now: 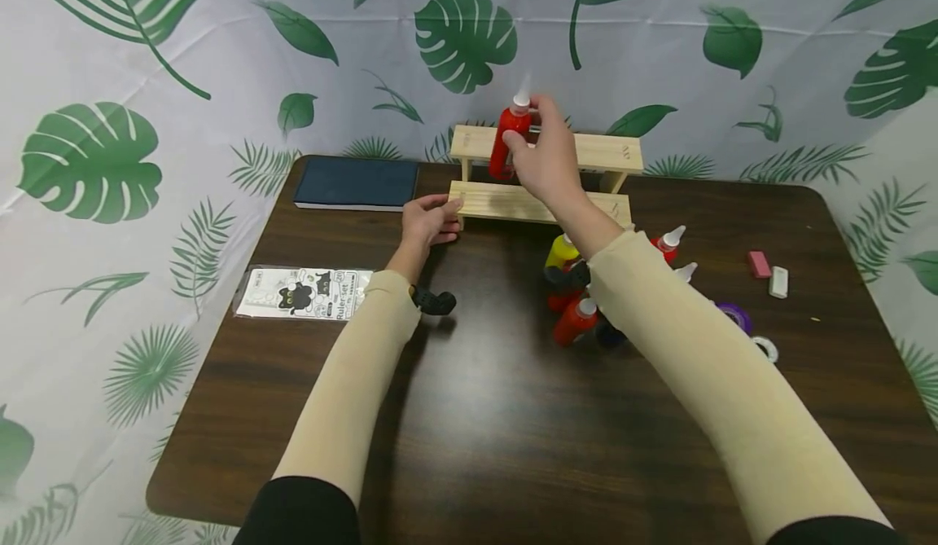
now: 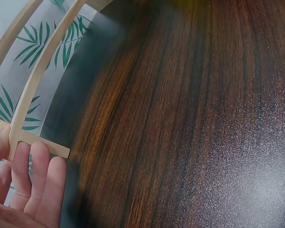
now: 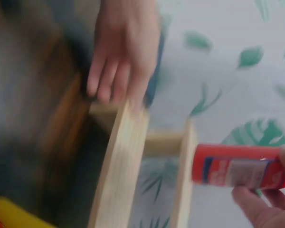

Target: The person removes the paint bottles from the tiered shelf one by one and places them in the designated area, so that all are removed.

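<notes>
A two-step wooden rack (image 1: 506, 200) stands at the back of the table. My left hand (image 1: 427, 223) grips the left end of its lower step; in the left wrist view the thumb lies on one side of the wooden slat (image 2: 29, 95) and the fingers on the other. With my right hand (image 1: 550, 158) I hold a red bottle (image 1: 504, 144) upright by its upper part, in front of the rack's upper step. The bottle has a white pointed nozzle. In the right wrist view its base (image 3: 199, 164) appears beside the rack, and whether they touch I cannot tell.
Red bottles (image 1: 574, 323) and a yellow bottle (image 1: 561, 253) stand below my right forearm, partly hidden. Left lie a dark notebook (image 1: 357, 181) and a ruler set packet (image 1: 304, 293). Right are a pink eraser (image 1: 759, 265), a white block (image 1: 779, 282) and tape rolls (image 1: 766, 349).
</notes>
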A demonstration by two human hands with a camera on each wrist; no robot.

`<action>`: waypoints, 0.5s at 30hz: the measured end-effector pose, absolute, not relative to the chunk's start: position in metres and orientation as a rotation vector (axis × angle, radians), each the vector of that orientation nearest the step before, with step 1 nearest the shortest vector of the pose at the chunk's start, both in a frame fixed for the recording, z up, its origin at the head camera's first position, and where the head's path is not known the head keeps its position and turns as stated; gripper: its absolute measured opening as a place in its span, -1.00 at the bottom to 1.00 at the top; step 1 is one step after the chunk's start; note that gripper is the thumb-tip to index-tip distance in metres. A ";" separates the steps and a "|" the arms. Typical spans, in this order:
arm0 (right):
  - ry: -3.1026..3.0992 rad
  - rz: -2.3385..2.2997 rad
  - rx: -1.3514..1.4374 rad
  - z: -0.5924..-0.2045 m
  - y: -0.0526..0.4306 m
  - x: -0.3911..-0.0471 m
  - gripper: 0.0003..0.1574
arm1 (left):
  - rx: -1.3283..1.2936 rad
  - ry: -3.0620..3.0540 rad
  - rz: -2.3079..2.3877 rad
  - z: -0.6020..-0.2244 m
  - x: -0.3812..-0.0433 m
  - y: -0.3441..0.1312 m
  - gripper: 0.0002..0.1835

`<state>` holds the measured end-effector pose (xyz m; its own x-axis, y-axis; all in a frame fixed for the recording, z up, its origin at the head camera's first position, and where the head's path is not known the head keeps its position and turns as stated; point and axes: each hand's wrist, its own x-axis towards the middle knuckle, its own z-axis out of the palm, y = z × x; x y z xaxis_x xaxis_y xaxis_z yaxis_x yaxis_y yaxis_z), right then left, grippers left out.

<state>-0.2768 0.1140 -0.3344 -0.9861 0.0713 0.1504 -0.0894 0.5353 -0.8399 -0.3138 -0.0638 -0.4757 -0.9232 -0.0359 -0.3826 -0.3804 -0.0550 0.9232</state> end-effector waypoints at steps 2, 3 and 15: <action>-2.580 1.484 0.079 -0.334 0.114 -0.257 -0.41 | -0.450 1.976 2.072 -0.476 -0.313 -0.064 -0.61; -2.565 1.505 0.107 -0.335 0.115 -0.246 -0.42 | -0.448 1.976 2.071 -0.476 -0.313 -0.064 -0.61; -2.395 1.661 0.079 -0.407 0.117 -0.147 -0.43 | -0.431 1.987 2.072 -0.478 -0.313 -0.063 -0.58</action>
